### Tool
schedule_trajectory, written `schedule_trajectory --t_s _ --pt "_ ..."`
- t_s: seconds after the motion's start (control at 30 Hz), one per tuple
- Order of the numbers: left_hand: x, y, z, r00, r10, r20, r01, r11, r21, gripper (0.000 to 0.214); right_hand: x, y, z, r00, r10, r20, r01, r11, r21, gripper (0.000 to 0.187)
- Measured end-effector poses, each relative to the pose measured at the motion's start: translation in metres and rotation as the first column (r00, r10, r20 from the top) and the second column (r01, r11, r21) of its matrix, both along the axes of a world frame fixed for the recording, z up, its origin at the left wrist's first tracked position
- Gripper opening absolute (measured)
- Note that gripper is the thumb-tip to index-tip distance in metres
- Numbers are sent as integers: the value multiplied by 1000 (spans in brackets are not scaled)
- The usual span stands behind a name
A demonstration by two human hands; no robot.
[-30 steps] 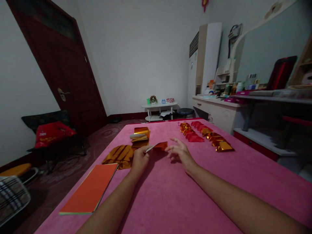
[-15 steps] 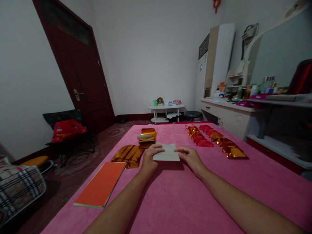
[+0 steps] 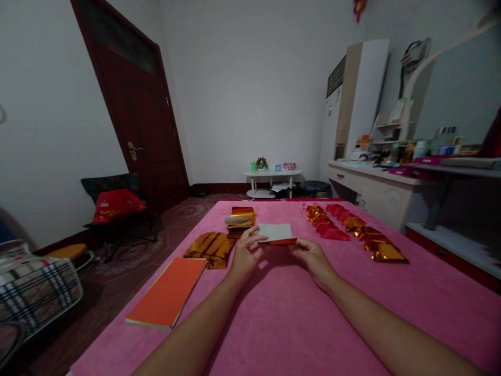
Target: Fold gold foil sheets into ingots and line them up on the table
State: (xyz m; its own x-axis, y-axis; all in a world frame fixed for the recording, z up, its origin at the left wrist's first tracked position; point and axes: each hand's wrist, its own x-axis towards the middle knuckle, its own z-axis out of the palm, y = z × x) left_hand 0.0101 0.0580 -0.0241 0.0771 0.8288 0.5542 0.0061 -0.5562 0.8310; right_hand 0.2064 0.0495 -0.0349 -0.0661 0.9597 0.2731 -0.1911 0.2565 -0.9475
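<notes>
A sheet of paper (image 3: pixel 276 232), whitish on top with a red-orange strip along its near edge, is held just above the pink cover. My left hand (image 3: pixel 246 255) grips its left side, fingers on top and partly spread. At the right near corner, my right hand (image 3: pixel 312 259) pinches the paper between thumb and fingers. Left of my hands lie folded gold foil pieces (image 3: pixel 209 249), and behind them a roll of gold foil (image 3: pixel 241 214). A stack of coloured paper with an orange sheet on top (image 3: pixel 168 293) rests nearer, beside my left forearm.
Rows of folded gold foil pieces (image 3: pixel 387 249) and red pieces (image 3: pixel 332 231) lie on the right of the pink cover (image 3: pixel 289 324). A cluttered dresser (image 3: pixel 376 185) stands on the right. A chair holding a red bag (image 3: pixel 117 205) is at left.
The paper's near edge now shows a red-orange strip where only the pale side showed before. My left fingers have lifted and spread somewhat. The whole view has shifted slightly.
</notes>
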Motion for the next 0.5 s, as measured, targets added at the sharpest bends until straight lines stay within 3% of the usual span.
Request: schedule_trajectory --t_s 0.13,0.23,0.37,0.5 --pt "0 -1 -1 979 -103 177 150 950 -275 43 0 -2 -1 1000 8 -23 -9 998 -63 25" --pt "0 -5 0 973 -110 202 184 900 -394 44 -1 -4 0 999 22 -25 -24 997 -74 25" --pt "2 -6 1 989 -27 144 79 926 -369 38 -1 -5 1 999 35 -38 -40 989 -139 30" --pt "5 -6 3 990 -44 131 87 936 -340 35 1 -1 -2 998 -52 -38 46 989 -140 30"
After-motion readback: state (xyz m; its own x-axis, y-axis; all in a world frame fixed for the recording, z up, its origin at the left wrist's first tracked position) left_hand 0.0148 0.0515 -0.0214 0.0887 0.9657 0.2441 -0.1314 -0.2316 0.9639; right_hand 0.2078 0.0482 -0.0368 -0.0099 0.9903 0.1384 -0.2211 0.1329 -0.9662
